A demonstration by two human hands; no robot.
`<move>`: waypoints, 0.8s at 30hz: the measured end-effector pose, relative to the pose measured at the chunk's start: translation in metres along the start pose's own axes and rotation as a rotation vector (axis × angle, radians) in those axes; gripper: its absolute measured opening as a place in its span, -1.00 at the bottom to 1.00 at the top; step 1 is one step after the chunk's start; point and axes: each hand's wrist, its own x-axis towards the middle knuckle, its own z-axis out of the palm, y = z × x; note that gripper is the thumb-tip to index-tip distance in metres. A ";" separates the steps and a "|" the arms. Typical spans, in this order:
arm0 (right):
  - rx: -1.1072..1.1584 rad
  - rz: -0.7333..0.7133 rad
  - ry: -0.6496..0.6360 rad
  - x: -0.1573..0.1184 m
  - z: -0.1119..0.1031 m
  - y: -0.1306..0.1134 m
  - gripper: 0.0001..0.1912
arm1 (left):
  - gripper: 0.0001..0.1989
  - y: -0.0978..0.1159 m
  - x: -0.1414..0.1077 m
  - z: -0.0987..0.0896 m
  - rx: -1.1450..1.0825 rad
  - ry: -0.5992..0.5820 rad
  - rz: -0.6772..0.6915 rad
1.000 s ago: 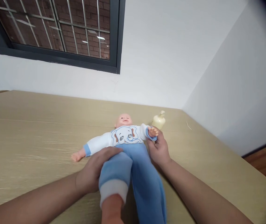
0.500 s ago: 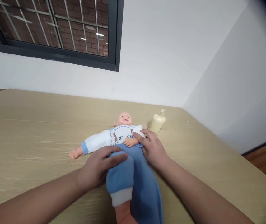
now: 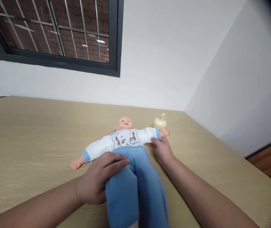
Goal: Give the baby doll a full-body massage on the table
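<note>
A baby doll lies on its back, its head toward the wall. It wears a white top with an elephant face on the chest and blue trousers. My left hand is closed over the doll's thigh on the left, fingers across the top of the cloth; its thumb is hidden. On the other side, my right hand holds the doll's outstretched arm near the blue cuff, with part of the grip hidden under the sleeve. Behind that arm stands a cream pump bottle, its lower part covered.
The doll rests on a light wooden table that meets a white wall. A dark-framed window with bars is at upper left. A thin pale strip lies on the table at right.
The doll's arm on the right, bent across its chest before, now stretches out to the right with my right hand on it. The bare lower leg at the bottom has dropped out of view.
</note>
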 end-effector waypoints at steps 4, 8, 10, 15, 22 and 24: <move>0.284 0.399 0.041 0.001 0.005 0.000 -0.67 | -0.32 0.001 0.000 0.004 0.021 -0.018 -0.008; 0.324 0.517 -0.014 0.002 0.004 -0.001 -0.76 | -0.33 0.001 -0.001 0.006 0.038 -0.028 0.001; 0.340 0.533 -0.046 0.003 0.004 0.000 -0.75 | -0.34 0.000 -0.001 0.007 0.049 -0.030 0.003; 0.390 0.387 -0.058 0.002 0.009 0.007 -0.64 | -0.39 -0.001 -0.003 0.012 0.100 -0.025 0.004; -0.303 -0.349 0.006 -0.018 0.013 -0.004 -0.61 | -0.32 -0.005 -0.003 0.005 -0.117 -0.023 -0.071; -0.462 -0.511 -0.068 -0.025 0.012 -0.010 -0.58 | -0.33 -0.006 -0.003 0.002 -0.176 -0.001 -0.165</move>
